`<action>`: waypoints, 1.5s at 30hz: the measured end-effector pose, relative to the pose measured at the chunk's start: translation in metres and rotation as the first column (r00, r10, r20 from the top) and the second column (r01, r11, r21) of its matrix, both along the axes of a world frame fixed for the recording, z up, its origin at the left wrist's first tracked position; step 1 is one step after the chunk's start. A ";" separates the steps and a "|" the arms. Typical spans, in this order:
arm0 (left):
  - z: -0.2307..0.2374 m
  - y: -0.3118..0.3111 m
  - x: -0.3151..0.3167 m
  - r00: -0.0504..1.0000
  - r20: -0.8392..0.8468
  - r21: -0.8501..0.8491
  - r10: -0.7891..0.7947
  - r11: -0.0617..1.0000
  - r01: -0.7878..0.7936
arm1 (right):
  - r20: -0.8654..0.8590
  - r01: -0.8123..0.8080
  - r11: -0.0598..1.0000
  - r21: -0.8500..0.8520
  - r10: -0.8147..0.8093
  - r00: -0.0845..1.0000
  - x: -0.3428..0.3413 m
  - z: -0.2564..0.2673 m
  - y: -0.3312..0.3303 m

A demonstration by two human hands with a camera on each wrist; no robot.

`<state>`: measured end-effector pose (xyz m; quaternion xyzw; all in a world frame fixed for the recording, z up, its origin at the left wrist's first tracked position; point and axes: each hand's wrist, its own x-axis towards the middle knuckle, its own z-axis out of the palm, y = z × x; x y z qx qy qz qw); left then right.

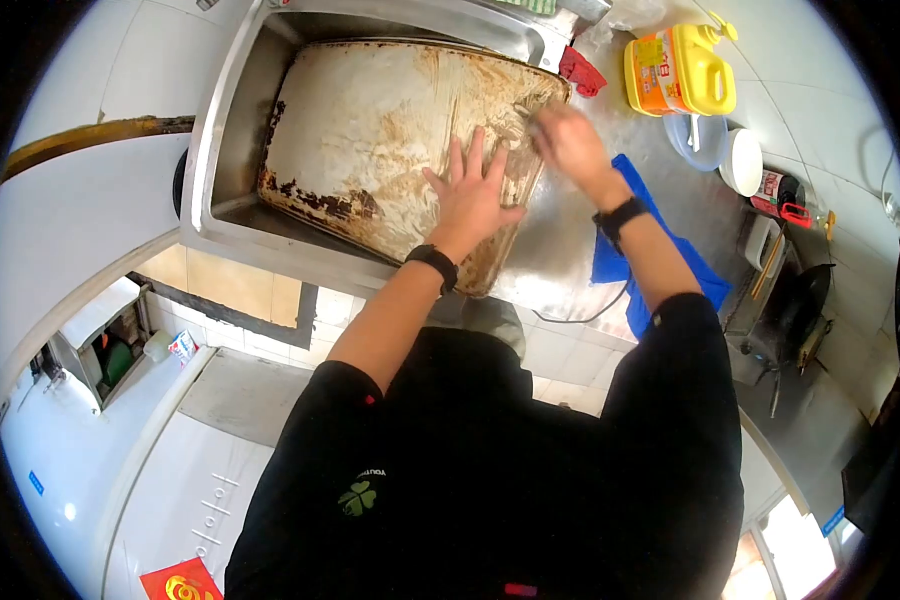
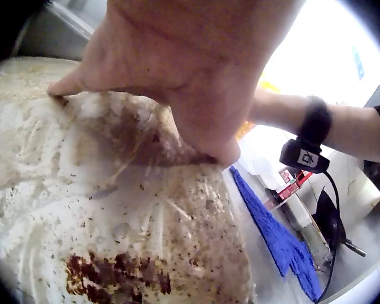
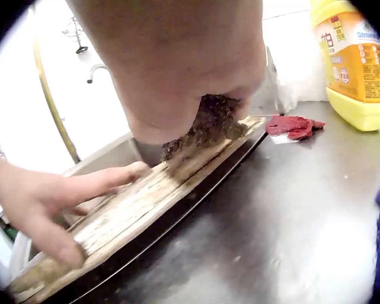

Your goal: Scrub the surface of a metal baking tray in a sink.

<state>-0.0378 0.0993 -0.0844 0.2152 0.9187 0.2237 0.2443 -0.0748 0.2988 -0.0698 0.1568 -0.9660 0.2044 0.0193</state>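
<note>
A large baking tray (image 1: 360,110), streaked with brown grime and dark burnt patches, lies across the sink (image 1: 202,170). My left hand (image 1: 470,200) rests on it with fingers spread, the fingertips and thumb touching its surface in the left wrist view. Near the tray's right edge, my right hand (image 1: 573,145) grips a dark steel wool scrubber (image 3: 209,123). In the right wrist view that scrubber presses against the tray by its rim, partly hidden under the palm.
Right of the sink, a steel counter (image 3: 285,209) holds a red cloth (image 1: 581,72), a yellow detergent jug (image 1: 680,70) and a blue cloth (image 1: 610,262). A white bowl (image 1: 741,163) stands behind, and a black wok (image 1: 800,298) sits farther right. A cable hangs near the counter's front edge.
</note>
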 end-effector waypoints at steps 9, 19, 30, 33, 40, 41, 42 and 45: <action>0.005 0.001 -0.004 0.999 0.041 -0.022 -0.003 1.000 0.003 | 0.003 -0.034 0.999 0.031 0.034 0.999 0.005 0.007 -0.010; 0.004 -0.001 -0.002 0.999 0.044 -0.039 -0.017 0.999 0.018 | 0.107 -0.029 0.962 0.271 0.000 0.994 0.001 0.008 -0.013; 0.005 -0.002 -0.006 0.999 0.053 -0.038 0.007 0.999 -0.005 | 0.105 -0.088 0.957 0.276 0.062 0.993 0.000 0.007 -0.025; 0.005 -0.003 0.002 0.998 0.055 -0.011 0.006 1.000 -0.006 | 0.164 -0.044 0.960 0.277 -0.002 0.987 -0.006 0.009 -0.023; 0.002 -0.004 -0.002 0.999 0.027 -0.010 0.019 1.000 -0.019 | 0.133 -0.073 0.951 0.300 0.034 0.991 -0.014 0.001 -0.018; 0.003 -0.004 -0.001 1.000 0.012 -0.003 0.022 1.000 -0.022 | 0.139 -0.036 0.939 0.343 -0.013 0.990 -0.023 0.002 -0.017; 0.005 -0.004 0.000 0.999 0.014 -0.006 0.035 0.999 -0.035 | 0.141 -0.049 0.939 0.340 0.000 0.990 -0.020 0.004 -0.021; 0.005 -0.007 -0.003 0.999 0.037 -0.013 0.037 0.999 -0.037 | 0.105 -0.155 0.951 0.266 0.131 0.986 -0.004 -0.001 -0.025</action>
